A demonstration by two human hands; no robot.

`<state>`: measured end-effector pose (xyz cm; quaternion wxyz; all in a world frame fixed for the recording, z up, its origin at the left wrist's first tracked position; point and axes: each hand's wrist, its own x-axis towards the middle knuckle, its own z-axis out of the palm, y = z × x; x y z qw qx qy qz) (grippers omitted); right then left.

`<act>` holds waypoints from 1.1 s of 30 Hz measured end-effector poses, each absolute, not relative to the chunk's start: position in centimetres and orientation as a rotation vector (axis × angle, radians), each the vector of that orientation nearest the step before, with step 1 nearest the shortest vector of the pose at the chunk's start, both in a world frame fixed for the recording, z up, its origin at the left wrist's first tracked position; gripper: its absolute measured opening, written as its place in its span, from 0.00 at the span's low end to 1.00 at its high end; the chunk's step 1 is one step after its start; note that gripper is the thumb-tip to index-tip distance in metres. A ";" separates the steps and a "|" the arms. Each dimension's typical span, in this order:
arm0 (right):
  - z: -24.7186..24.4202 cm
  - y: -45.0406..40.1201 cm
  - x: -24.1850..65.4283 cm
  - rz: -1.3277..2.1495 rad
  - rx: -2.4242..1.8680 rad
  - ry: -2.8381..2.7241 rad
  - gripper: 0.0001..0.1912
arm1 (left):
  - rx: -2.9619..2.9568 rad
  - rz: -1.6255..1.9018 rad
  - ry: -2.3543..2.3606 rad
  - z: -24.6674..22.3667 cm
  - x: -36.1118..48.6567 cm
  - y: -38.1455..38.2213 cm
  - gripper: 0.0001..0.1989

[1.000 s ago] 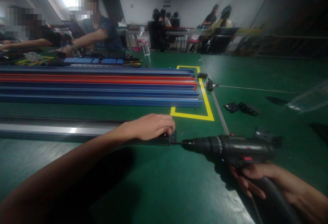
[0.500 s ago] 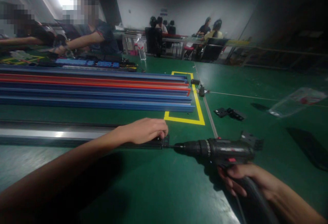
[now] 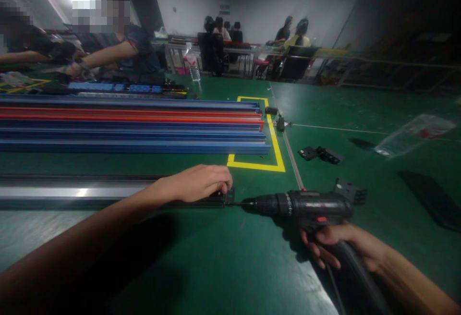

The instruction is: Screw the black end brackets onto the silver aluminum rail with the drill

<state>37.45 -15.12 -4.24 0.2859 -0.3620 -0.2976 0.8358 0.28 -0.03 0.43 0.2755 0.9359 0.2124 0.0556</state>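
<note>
A long metal profile [image 3: 75, 192] with a silver strip lies across the near part of the green table. My left hand [image 3: 203, 183] is closed over its right end, where a small black end piece [image 3: 231, 194] shows past the fingers. My right hand [image 3: 336, 240] grips a black power drill [image 3: 319, 207] by its handle, and the drill lies level, pointing left. Its long thin bit [image 3: 239, 204] reaches the end of the profile by my left fingertips. Whether the bit sits in a screw is too small to tell.
Blue and red profiles [image 3: 144, 144] lie side by side behind, ending inside yellow tape [image 3: 257, 166]. Black plastic parts [image 3: 320, 154], a clear bottle [image 3: 414, 135] on its side and a dark flat object [image 3: 428, 199] are at right. A co-worker [image 3: 133, 51] works across the table.
The whole view has shifted slightly, with everything a little further left and up. Both hands keep their grip, and the drill bit remains at the profile's end.
</note>
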 end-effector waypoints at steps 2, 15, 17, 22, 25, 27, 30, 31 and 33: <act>-4.2 -15.1 37.5 2.236 -0.974 -0.797 0.14 | 2.516 0.147 0.572 0.5 0.3 0.0 0.12; -4.0 -15.2 37.5 2.239 -1.007 -0.749 0.11 | 2.516 0.174 0.559 0.3 0.2 0.2 0.12; -3.8 -15.2 37.5 2.240 -1.015 -0.757 0.10 | 2.511 0.174 0.560 0.3 0.3 0.2 0.12; -3.8 -15.1 37.5 2.242 -1.006 -0.775 0.11 | 2.502 0.164 0.559 0.4 0.4 0.3 0.12; -3.8 -15.1 37.4 2.233 -1.011 -0.777 0.10 | 2.497 0.161 0.558 0.4 0.4 0.3 0.12; -3.8 -15.0 37.4 2.232 -1.002 -0.777 0.11 | 2.498 0.171 0.557 0.4 0.4 0.3 0.12; -3.8 -14.9 37.3 2.237 -0.977 -0.789 0.12 | 2.506 0.184 0.559 0.3 0.3 0.3 0.13; -3.7 -14.9 37.3 2.240 -0.968 -0.798 0.12 | 2.509 0.184 0.560 0.2 0.3 0.2 0.13; -3.7 -14.8 37.3 2.246 -0.951 -0.817 0.13 | 2.503 0.192 0.583 0.1 0.2 0.3 0.11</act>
